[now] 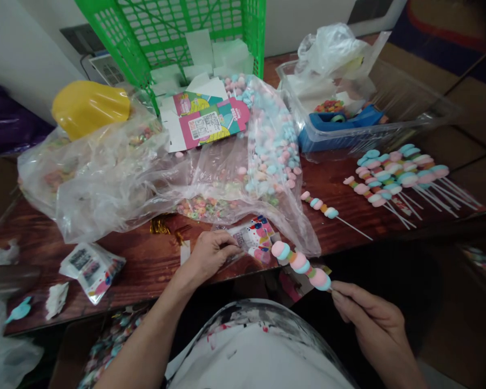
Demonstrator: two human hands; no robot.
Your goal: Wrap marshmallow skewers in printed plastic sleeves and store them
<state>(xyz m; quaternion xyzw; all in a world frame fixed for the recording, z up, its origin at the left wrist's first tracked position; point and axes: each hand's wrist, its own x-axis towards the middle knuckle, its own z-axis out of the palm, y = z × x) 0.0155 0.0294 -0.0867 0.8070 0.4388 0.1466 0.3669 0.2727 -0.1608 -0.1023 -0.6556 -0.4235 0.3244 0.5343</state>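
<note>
My right hand [372, 316] pinches the stick end of a marshmallow skewer [302, 265], strung with pink and blue marshmallows and small coloured rings between them. The skewer's tip points up and left, towards a printed clear plastic bag [253, 237] at the table's front edge. The fingers of my left hand [210, 255] are closed on the left end of that bag. A second skewer [319, 205] lies on the table beyond, beside a big clear bag of marshmallows [271, 146].
Several finished skewers [400, 173] lie in a pile at the right. Behind them stands a clear plastic tub [413, 102]. A green crate [202, 16] is at the back. Printed bags [92, 270] are stacked at the left, below a large bag of cereal rings [105, 173].
</note>
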